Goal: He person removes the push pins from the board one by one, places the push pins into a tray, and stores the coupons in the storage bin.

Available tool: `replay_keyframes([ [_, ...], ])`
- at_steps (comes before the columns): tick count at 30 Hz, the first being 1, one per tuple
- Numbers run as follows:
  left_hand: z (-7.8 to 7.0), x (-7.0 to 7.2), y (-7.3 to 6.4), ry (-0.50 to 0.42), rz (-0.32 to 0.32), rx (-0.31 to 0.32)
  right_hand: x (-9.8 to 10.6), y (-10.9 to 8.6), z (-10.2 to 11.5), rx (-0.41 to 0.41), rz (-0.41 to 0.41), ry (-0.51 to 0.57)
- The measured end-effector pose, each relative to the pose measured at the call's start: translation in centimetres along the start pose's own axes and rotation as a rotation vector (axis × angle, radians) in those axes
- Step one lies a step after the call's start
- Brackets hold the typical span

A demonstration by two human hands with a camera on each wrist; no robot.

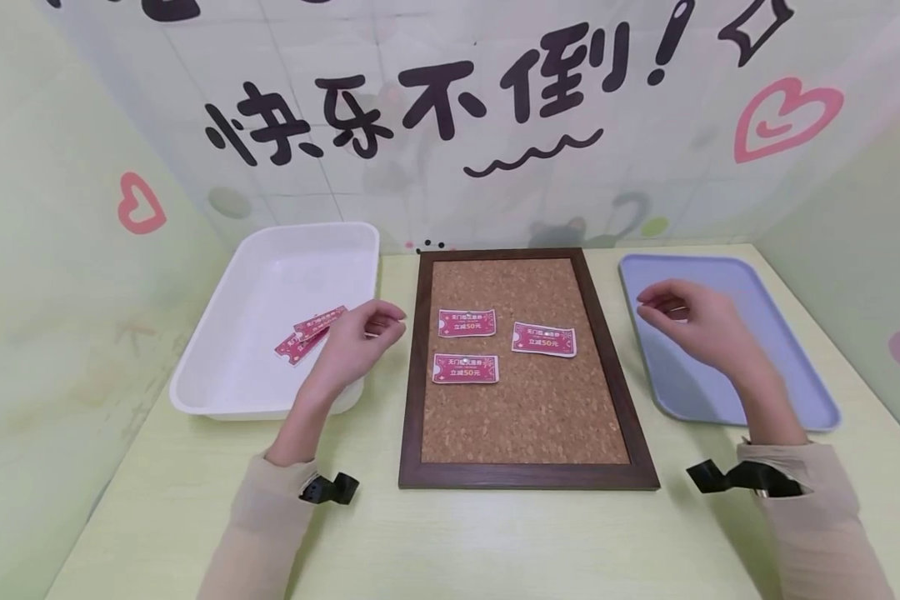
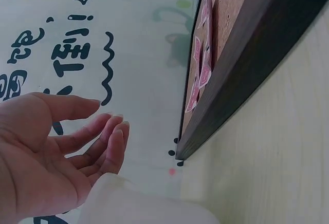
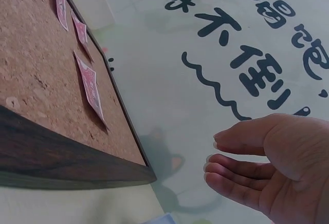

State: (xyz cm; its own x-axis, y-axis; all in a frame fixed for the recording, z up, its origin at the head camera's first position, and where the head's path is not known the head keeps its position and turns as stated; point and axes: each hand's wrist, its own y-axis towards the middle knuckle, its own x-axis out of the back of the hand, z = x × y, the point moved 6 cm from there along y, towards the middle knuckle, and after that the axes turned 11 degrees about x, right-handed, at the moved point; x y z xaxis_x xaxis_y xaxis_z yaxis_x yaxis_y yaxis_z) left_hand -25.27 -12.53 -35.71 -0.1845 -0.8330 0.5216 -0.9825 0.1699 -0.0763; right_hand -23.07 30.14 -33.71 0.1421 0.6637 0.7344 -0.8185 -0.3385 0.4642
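My left hand (image 1: pixel 354 346) hovers over the right side of a white tray (image 1: pixel 217 367), its fingers loosely bent and nothing between them. Two red paper coupons (image 1: pixel 292 348) overlap in that tray, partly behind the hand. Between the hands lies a brown-framed cork board (image 1: pixel 525 417). It bears three more coupons: an upper left coupon (image 1: pixel 467 323), a lower left coupon (image 1: pixel 466 369) and a right coupon (image 1: pixel 544 341), with small pin-like dots near their tops. Over a blue tray (image 1: pixel 750 392) hangs my right hand (image 1: pixel 701 327), fingers loosely curled, holding nothing; in the right wrist view, thumb and fingertips stand apart.
The pale table (image 1: pixel 495 542) stretches in front of the board. Behind it rises a wall (image 1: pixel 420 192) with black writing and pink hearts. Side walls close in at left and right. Black wrist straps (image 1: pixel 757 477) sit over beige sleeves (image 1: pixel 817 525).
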Motion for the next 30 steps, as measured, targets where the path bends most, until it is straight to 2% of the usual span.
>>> replay_keyframes([
  [7, 0.1, -2.2, 0.4, 0.033, 0.065, -0.007, -0.8, 0.7, 1.6, -0.001, 0.018, 0.006],
  [12, 0.3, -3.9, 0.9, 0.065, 0.115, -0.012, -2.0, 1.6, 2.8, 0.031, 0.054, 0.03],
  [19, 1.1, -5.8, 1.3, 0.132, 0.154, 0.025, -3.8, 2.8, 4.8, 0.066, 0.1, 0.059],
  [27, 1.7, -6.8, 1.5, 0.151, 0.181, 0.068, -7.1, 4.1, 6.6, 0.038, 0.192, 0.151],
  [30, 1.7, -6.9, 1.5, 0.152, 0.179, 0.074, -8.4, 4.6, 7.2, 0.054, 0.216, 0.183],
])
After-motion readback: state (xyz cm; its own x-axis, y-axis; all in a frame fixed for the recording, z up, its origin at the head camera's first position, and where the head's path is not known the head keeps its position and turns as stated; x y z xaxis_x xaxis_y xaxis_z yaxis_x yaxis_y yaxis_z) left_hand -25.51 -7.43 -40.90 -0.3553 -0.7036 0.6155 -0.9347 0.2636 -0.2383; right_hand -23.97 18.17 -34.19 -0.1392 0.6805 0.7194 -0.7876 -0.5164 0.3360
